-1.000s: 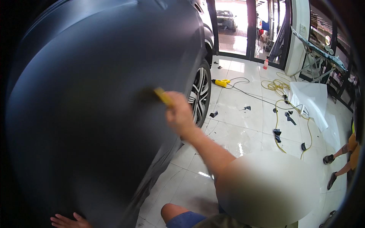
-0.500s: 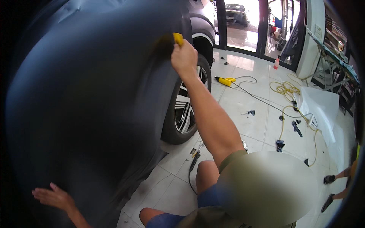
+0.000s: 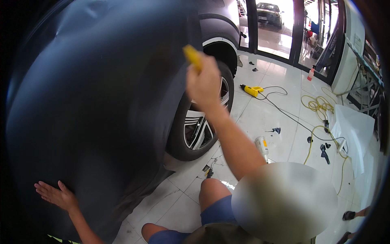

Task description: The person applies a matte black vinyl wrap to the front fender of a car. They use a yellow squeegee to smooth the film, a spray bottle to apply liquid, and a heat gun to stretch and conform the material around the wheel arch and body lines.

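The right hand (image 3: 205, 81) is bare, and the right forearm (image 3: 235, 140) runs back from the grip uncovered as far as a blurred oval (image 3: 284, 203), which hides the shoulder. Well below the grip, the person wears plain blue shorts (image 3: 219, 209), their legs ending above rounded, bare knees (image 3: 214, 190). Beside the shorts, farther from the grip, shows a strip of dark olive top (image 3: 219, 235), its details too dim to tell. Lower and left of the grip, the left hand (image 3: 57, 196) is bare, as is its forearm (image 3: 83, 224).
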Demonstrator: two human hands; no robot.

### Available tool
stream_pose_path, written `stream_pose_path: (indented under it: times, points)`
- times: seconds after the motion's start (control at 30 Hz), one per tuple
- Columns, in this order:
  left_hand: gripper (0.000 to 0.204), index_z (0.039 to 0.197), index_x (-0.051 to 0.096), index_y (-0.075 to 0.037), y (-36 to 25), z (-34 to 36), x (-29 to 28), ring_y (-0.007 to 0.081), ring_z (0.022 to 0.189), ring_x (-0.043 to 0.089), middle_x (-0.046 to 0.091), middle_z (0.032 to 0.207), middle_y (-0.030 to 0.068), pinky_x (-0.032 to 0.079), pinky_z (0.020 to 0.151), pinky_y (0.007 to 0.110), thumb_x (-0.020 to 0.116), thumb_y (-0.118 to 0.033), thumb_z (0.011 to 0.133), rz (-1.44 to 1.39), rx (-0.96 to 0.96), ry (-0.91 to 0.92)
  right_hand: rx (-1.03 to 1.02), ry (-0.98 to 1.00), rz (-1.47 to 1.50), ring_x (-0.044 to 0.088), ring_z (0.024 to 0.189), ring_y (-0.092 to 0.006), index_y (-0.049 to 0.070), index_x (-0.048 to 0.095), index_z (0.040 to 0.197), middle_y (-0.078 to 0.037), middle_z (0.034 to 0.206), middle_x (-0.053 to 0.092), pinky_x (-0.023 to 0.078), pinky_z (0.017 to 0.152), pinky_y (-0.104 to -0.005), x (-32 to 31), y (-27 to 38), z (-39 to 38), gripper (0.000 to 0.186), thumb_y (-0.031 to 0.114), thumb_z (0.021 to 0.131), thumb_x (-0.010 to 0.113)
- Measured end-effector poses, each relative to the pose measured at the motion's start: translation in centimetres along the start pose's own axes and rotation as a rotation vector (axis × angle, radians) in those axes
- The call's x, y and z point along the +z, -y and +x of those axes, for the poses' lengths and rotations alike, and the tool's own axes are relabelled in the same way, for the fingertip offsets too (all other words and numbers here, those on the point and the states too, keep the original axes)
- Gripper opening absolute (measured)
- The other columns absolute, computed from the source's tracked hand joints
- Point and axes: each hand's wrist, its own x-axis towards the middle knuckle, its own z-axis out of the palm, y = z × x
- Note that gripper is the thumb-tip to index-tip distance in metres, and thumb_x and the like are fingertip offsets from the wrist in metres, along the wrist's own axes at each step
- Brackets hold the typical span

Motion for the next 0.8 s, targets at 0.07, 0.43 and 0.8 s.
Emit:
stream_pose_path:
  times: [0.07, 0.43, 0.8]
  points:
    - [0.076, 0.157, 0.012, -0.004, 0.1, -0.3, 0.1, 0.0405, 0.15, 0.011, 0.012, 0.164, 0.0178, 0.013, 0.119, 0.056, 0.033, -0.053, 0.103, -0.022, 0.006, 0.0, -0.08, 0.118, 0.218, 0.059, 0.094, -0.041, -0.001, 0.059, 0.107, -0.021, 0.097, 0.061, 0.048, 0.083, -0.0477, 2.2, 4.8, -5.1, 0.024, 0.013, 0.088, 0.062]
    - [0.076, 0.158, 0.005, -0.004, -12.1, 3.7, -2.0, 0.0394, 0.152, 0.002, 0.004, 0.166, 0.015, 0.004, 0.12, 0.057, 0.037, -0.046, 0.103, -0.169, 0.206, 0.075, 0.477, -0.053, 0.157, 0.065, 0.093, -0.0439, -0.008, 0.056, 0.102, -0.029, 0.096, 0.066, 0.05, 0.082, -0.051, 2.1, -4.0, 6.9, 0.032, 0.022, 0.092, 0.061]
    - [0.073, 0.157, 0.009, -0.002, -15.2, 6.3, -1.9, 0.0382, 0.152, 0.004, 0.008, 0.165, 0.0161, 0.002, 0.12, 0.055, 0.033, -0.046, 0.103, -0.204, 0.361, 0.074, 0.254, 0.346, 0.523, 0.062, 0.085, -0.0422, -0.001, 0.058, 0.096, -0.022, 0.088, 0.062, 0.049, 0.074, -0.0462, 3.9, 3.6, -4.4, 0.023, 0.019, 0.087, 0.067]
